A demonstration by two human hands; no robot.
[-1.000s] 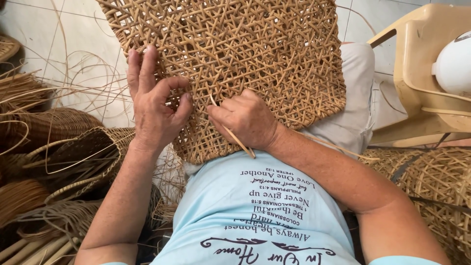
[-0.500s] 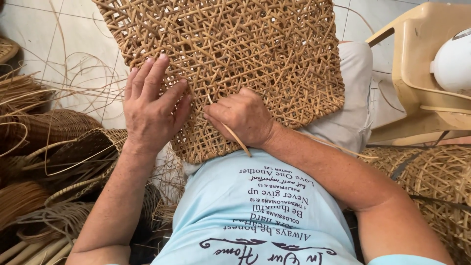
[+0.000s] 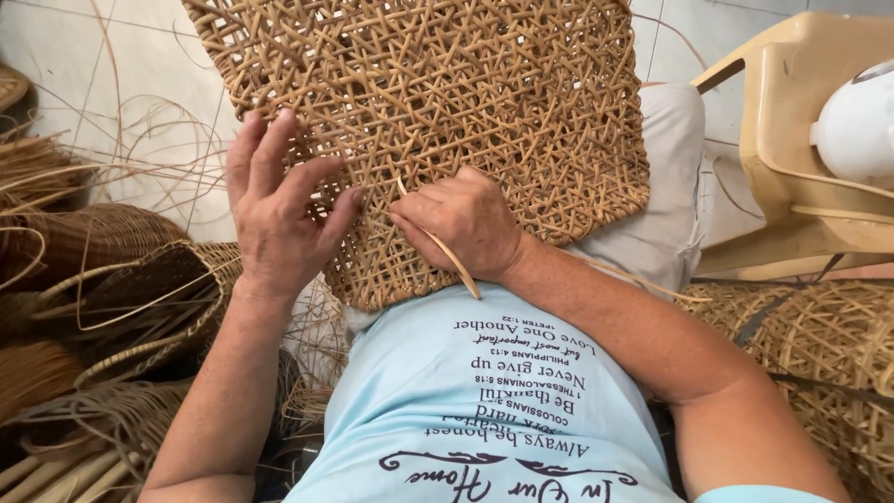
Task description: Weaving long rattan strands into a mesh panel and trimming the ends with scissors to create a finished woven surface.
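A large open-weave rattan panel lay across the person's lap, filling the far middle of the view and tilted toward the near side, its near edge just above the light blue shirt. Pale floor tiles showed to the far left, strewn with loose cane strands. At the left stood dark woven baskets with bundles of cane beside them; at the right sat a cream plastic chair, and near it, lower right, another woven piece.

The left hand rested flat on the panel's near left part, fingers spread and open, pressing the weave without clasping anything. The right hand lay just beside it on the panel, its grip closed around a thin cane strip that ran from the weave under the fingers and out toward the shirt.
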